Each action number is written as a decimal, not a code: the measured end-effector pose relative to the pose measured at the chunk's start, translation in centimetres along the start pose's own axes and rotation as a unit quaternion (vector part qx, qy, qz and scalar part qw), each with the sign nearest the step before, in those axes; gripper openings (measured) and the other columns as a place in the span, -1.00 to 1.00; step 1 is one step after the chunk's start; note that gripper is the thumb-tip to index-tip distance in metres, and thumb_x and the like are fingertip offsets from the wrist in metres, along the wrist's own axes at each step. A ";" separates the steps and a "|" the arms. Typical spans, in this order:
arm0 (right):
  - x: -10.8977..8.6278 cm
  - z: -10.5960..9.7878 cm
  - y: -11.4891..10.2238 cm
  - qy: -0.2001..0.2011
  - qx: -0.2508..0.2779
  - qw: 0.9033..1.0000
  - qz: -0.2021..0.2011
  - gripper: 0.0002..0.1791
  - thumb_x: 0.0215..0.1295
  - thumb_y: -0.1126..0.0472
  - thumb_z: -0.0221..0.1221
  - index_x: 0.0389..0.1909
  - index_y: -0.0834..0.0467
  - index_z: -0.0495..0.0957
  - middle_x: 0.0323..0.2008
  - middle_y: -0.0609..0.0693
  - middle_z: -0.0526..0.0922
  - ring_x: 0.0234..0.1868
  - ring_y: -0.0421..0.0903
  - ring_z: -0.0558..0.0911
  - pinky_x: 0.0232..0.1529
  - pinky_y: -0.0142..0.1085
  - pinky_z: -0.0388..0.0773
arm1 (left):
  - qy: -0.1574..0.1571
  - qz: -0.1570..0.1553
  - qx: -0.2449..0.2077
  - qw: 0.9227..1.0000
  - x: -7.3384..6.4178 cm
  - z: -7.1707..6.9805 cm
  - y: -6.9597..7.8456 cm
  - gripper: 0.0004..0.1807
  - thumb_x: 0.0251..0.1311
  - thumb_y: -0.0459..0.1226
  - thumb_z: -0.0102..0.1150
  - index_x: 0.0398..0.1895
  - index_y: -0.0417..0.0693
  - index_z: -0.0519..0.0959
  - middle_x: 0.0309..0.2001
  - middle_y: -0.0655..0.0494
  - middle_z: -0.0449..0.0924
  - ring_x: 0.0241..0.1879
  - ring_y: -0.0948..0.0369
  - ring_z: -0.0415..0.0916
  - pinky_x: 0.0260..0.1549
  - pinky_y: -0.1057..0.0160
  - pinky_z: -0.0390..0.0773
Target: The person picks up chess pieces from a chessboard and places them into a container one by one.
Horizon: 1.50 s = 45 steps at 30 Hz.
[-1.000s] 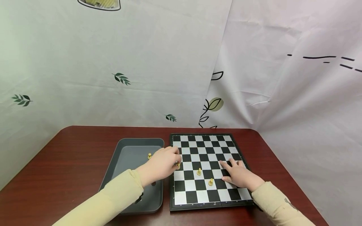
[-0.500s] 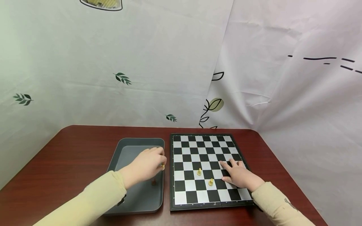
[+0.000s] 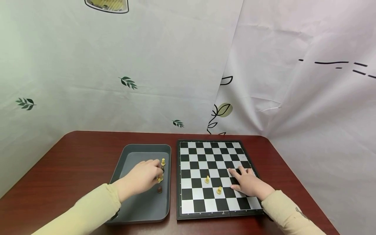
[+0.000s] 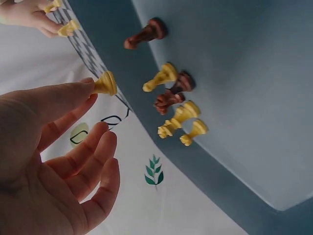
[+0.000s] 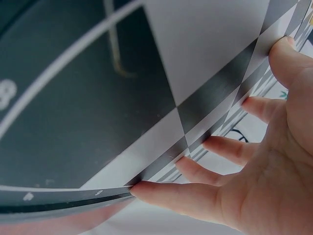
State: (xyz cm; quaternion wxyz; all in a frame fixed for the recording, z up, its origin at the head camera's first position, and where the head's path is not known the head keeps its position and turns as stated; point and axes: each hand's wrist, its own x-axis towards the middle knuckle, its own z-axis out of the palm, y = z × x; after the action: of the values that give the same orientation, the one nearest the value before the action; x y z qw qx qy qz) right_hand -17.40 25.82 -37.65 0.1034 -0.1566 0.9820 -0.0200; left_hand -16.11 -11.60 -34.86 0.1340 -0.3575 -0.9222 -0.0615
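Over the grey tray (image 3: 133,209), my left hand (image 3: 143,178) pinches a yellow chess pawn (image 4: 106,83) between thumb and forefinger; its other fingers are loosely bent. In the left wrist view, several chess pieces stand in the tray below: a brown piece (image 4: 146,33), a brown pair-like cluster (image 4: 176,92) and yellow pieces (image 4: 180,117). My right hand (image 3: 248,181) rests with spread fingers on the right side of the chessboard (image 3: 205,214), fingertips touching its squares in the right wrist view. Two yellow pawns, one farther (image 3: 207,179) and one nearer (image 3: 219,190), stand on the board.
The tray's raised rim (image 3: 169,202) lies left of the board, with a narrow strip of table between them. The reddish-brown table (image 3: 73,169) extends to the left. A white printed cloth (image 3: 164,65) hangs behind.
My left hand has moved left from the board's left edge to over the tray, carrying the yellow pawn. My right hand has stayed in place on the board.
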 end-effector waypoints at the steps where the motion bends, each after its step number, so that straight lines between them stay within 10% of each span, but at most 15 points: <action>1: 0.0 0.0 0.0 0.001 0.000 1.000 0.000 -0.34 0.25 -0.03 0.16 0.30 0.19 0.30 0.22 0.46 0.25 0.13 0.48 0.30 0.01 0.18 0.41 | -0.001 0.001 -0.001 1.000 -0.1 0.1 -0.1 -0.80 -0.21 -0.36 0.48 -0.59 0.09 0.62 -0.46 0.23 0.42 -0.43 0.25 0.42 -0.52 0.26 0.36; 45: 0.1 0.3 0.1 -0.003 0.004 1.000 0.014 -0.33 0.24 -0.04 0.17 0.31 0.17 0.30 0.25 0.45 0.23 0.16 0.46 0.27 -0.01 0.18 0.43 | -0.038 0.013 -0.010 0.999 -1.6 2.3 -0.9 -0.74 -0.22 -0.30 0.48 -0.71 0.10 0.51 -0.54 0.27 0.34 -0.55 0.33 0.27 -0.60 0.33 0.19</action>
State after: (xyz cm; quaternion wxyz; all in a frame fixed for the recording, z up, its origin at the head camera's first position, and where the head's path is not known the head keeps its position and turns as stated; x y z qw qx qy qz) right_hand -17.49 25.91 -37.97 0.1068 -0.1422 0.9838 -0.0217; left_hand -16.10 -12.81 -37.56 0.0966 -0.3728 -0.9212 -0.0552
